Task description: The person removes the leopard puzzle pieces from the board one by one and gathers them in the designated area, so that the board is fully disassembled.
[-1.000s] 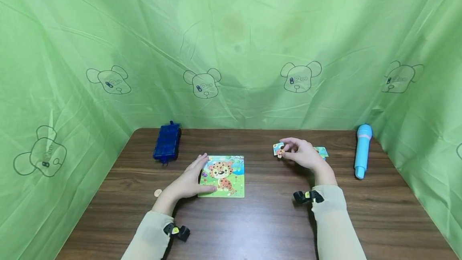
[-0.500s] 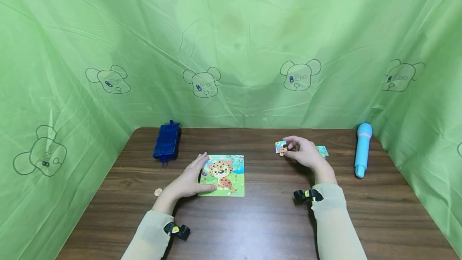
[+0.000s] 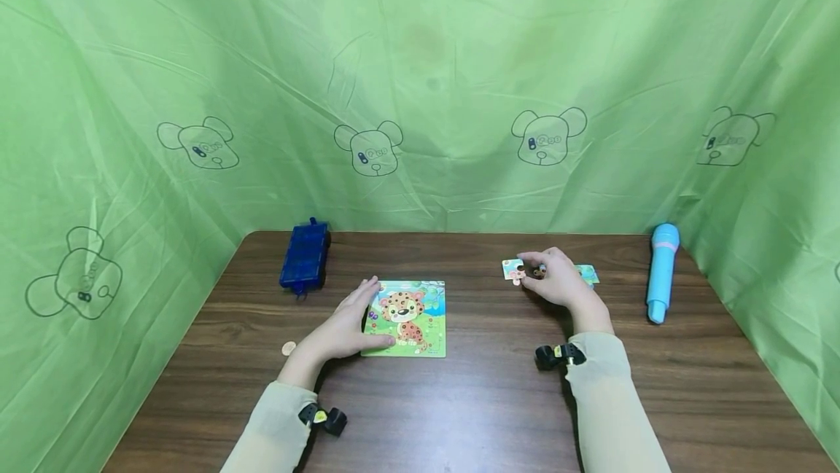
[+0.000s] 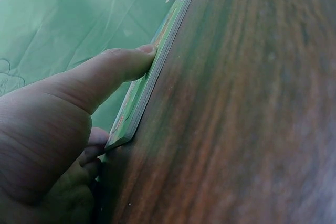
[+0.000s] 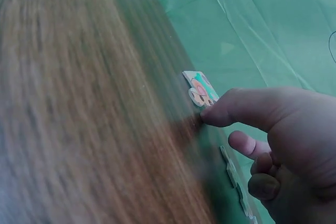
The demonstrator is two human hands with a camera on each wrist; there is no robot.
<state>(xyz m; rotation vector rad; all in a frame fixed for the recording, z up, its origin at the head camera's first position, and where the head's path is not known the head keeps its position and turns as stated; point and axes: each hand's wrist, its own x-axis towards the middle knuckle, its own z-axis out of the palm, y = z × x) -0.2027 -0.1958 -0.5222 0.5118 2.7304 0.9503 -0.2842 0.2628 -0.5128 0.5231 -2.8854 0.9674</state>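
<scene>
In the head view a square puzzle board [image 3: 428,323] with a leopard cub picture lies on the brown table. My left hand [image 3: 341,327] rests along its left side; the thumb lies on top near the front edge, and the other fingers extend along the left edge to the far corner. Farther right, my right hand [image 3: 559,280] pinches a small puzzle piece [image 3: 511,269] between thumb and forefinger, low over the tabletop. Behind and partly under that hand lie other puzzle pieces [image 3: 587,274]. The right wrist view shows the thumb against the pinched puzzle piece [image 5: 199,85].
A blue translucent case [image 3: 305,256] stands at the back left, and a light blue toy microphone [image 3: 661,272] lies at the right. Near my left wrist is a small round pale disc [image 3: 289,348]. Green cloth [image 3: 453,94] hangs around the table's back and sides.
My right hand has moved slightly right with the puzzle piece, which now looks turned and lower. A dark-spotted piece shows more under the fingers. My left hand stays on the board.
</scene>
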